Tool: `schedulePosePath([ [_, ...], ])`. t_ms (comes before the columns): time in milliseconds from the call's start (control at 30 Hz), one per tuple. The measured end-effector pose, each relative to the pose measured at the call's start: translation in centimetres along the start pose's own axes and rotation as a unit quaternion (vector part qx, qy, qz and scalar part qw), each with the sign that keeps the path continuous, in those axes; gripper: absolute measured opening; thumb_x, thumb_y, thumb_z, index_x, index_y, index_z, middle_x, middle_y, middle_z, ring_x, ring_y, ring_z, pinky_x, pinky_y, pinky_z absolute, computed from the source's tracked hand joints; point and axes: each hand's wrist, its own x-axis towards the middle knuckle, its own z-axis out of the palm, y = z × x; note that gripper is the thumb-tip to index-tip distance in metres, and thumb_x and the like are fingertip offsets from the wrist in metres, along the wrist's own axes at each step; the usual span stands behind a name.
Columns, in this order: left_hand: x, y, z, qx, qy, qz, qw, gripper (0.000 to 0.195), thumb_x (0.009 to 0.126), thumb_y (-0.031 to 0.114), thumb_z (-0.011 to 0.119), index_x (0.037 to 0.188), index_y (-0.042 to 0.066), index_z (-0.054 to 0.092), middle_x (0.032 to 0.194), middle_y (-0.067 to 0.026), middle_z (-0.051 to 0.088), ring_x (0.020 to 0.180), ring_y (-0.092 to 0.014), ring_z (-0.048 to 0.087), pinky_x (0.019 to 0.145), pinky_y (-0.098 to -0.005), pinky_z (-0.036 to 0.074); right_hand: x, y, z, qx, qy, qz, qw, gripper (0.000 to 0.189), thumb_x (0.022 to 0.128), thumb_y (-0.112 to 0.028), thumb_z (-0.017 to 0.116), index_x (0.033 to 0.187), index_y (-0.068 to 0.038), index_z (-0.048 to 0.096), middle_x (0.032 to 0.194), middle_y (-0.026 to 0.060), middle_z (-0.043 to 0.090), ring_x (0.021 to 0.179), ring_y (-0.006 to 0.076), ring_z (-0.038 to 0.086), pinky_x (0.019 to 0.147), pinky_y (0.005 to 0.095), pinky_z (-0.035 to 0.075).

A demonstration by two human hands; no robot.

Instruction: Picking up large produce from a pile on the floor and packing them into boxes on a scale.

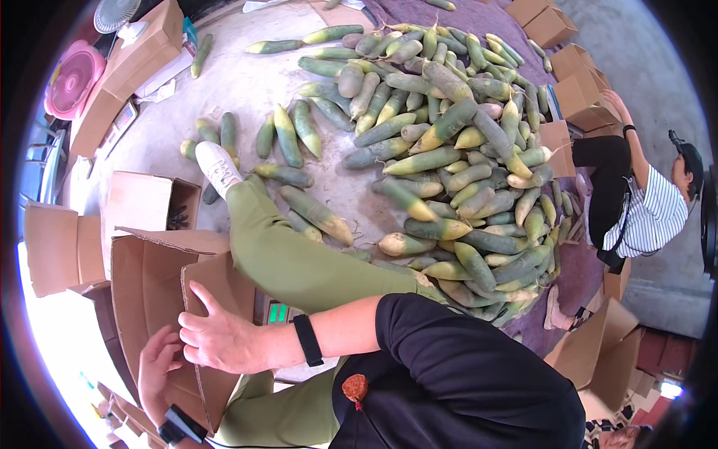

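An upright cardboard box (pixel 148 280) stands open before me at the lower left. My right hand (pixel 219 339) reaches across from the right, its fingers curled over the edge of a box flap (pixel 216 286) and the index finger stretched out. Just left of that edge, at the box opening, is my left hand (pixel 157 359), fingers bent and a little apart, with nothing seen in it. A large heap of green radishes (pixel 449 134) lies beyond my raised knee. Partly hidden behind the box is a digital scale with a lit green display (pixel 277 313).
Loose green radishes (pixel 289 137) lie around my shoe (pixel 216 165). More cardboard boxes (pixel 137 196) stand at the left. A pink basin (pixel 74 79) and a fan (pixel 116 14) are at the upper left. A co-worker (pixel 645 207) sits beyond the heap, beside boxes (pixel 583 101).
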Motion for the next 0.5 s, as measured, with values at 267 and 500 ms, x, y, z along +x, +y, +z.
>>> schedulePosePath([
  [267,-8.0,-2.1,3.7,0.042,0.229,0.154,0.96,0.041,0.091,0.012,0.06,0.13,0.003,0.054,0.111,-0.008,0.061,0.097,-0.014,0.059,0.081,-0.0263,0.048,-0.4,4.5,-6.9,0.213,0.079,0.069,0.971,0.014,0.074,-0.015,0.07,0.086,-0.01,0.064,0.087,0.0057,0.06,0.092,0.027,0.055,0.082,0.0433,0.044],
  [500,-6.9,-7.2,7.1,-0.053,0.337,0.176,0.924,0.033,0.093,0.003,0.054,0.126,0.003,0.057,0.107,-0.0058,0.063,0.098,-0.012,0.06,0.086,-0.0246,0.048,-13.9,20.6,-15.0,-0.171,-0.044,0.373,0.911,0.019,0.077,-0.014,0.064,0.096,-0.011,0.067,0.095,0.0125,0.065,0.096,0.0334,0.06,0.083,0.0431,0.05],
])
